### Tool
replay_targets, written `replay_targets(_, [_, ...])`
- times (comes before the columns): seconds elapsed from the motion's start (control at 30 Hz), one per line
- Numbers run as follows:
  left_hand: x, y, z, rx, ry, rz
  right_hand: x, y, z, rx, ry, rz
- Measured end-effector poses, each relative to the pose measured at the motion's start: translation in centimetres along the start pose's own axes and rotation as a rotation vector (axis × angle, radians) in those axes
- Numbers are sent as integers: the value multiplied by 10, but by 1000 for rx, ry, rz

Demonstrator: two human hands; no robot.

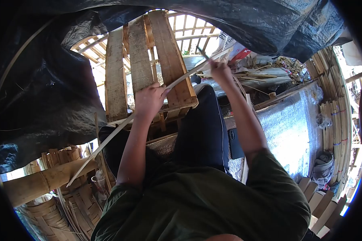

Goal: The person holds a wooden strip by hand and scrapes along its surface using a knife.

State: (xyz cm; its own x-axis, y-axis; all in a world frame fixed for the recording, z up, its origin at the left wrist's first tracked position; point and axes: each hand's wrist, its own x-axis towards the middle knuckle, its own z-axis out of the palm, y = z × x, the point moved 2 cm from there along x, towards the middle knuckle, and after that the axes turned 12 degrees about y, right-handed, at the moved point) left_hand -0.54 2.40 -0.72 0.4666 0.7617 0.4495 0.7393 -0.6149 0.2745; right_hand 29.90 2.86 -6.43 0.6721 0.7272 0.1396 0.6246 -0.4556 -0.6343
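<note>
Our left hand (149, 99) has its fingers closed on a long bamboo strip (108, 138), in front of the wooden slats (140, 56). The strip slants from low left of those fingers up to our right hand (220, 71). Our right fingers are curled around a thin, dark knife (203, 53). A phone (236, 143) lies nearer us than the right fingers, beside our leg (201, 128).

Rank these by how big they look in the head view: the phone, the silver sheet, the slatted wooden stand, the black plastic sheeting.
1. Black plastic sheeting
2. Slatted wooden stand
3. Silver sheet
4. Phone
</note>
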Motion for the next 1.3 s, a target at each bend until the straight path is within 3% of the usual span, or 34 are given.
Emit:
replay_targets(0.03, [-1, 0, 0, 11, -2, 1, -10, -9, 3, -63, -24, -139])
replay_targets(0.1, [-3, 1, 0, 21, -20, 25, 0, -9, -12, -4, -174, -34])
replay_targets(0.17, [-1, 2, -1, 32, -12, 38, 23, 3, -21, -62, 31, -8])
replay_targets(0.2, [-2, 4, -1, 46, -31, 34, 22, 0, -21, -68, -43, 131])
replay_targets(0.23, [0, 4, -1, 61, -48, 31, 15, -7, -17, -107, -152, -43])
replay_targets(0.3, [1, 2, -1, 60, -47, 36, -19, -26, -18, 7, 65, -212])
replay_targets(0.37, [-4, 3, -1, 52, -57, 34, -4, -22, -34, -44, -188, -22])
replay_targets(0.43, [-2, 4, -1, 30, -55, 23, 10, -4, -29, 21, -90, 2])
replay_targets(0.5, [0, 3, -2, 41, -50, 27, -12, -21, -12, -153, -14, -154])
replay_targets(0.57, [-1, 3, -2, 54, -57, 36, -24, -25, -11, -121, -15, -151])
replay_targets(0.63, [-2, 3, -1, 41, -55, 26, -16, -30, -34, 34, -216, 52])
replay_targets(0.7, [-2, 2, -1, 43, -52, 24, -2, -11, -16, -92, -105, 62])
replay_targets(0.77, [1, 1, -1, 47, -48, 26, -28, -37, -5, -139, -165, -70])
replay_targets(0.8, [1, 0, -1, 35, -37, 24, -40, -36, 4, -12, 7, -199])
replay_targets(0.83, [-1, 0, -1, 21, -29, 23, -39, -32, -3, -15, 5, -189])
replay_targets(0.9, [-2, 2, 1, 27, -22, 35, -21, -37, -31, 4, -257, 128])
replay_targets(0.97, [0, 2, 0, 39, -11, 45, -12, -15, -10, -13, -145, 129])
replay_targets(1.03, [0, 1, -1, 28, -39, 20, -29, -25, 2, -29, -102, -127])
replay_targets(1.07, [-1, 2, -1, 28, -46, 23, -30, -31, -8, -82, -136, -131])
replay_targets(1.1, [-3, 2, 0, 35, -29, 37, -26, -34, -21, -15, -299, 75])
replay_targets(1.17, [-2, 2, 0, 42, 0, 45, -11, -21, -30, -37, -123, 128])
replay_targets(1.2, [-1, 2, -1, 28, -19, 32, -9, -15, -14, -62, -168, 146])
replay_targets(1.23, [2, 0, -2, 18, -34, 20, -13, -1, 21, -144, -43, -190])
replay_targets(1.3, [3, -2, -2, 4, -30, 17, -45, -29, 9, -70, -33, -236])
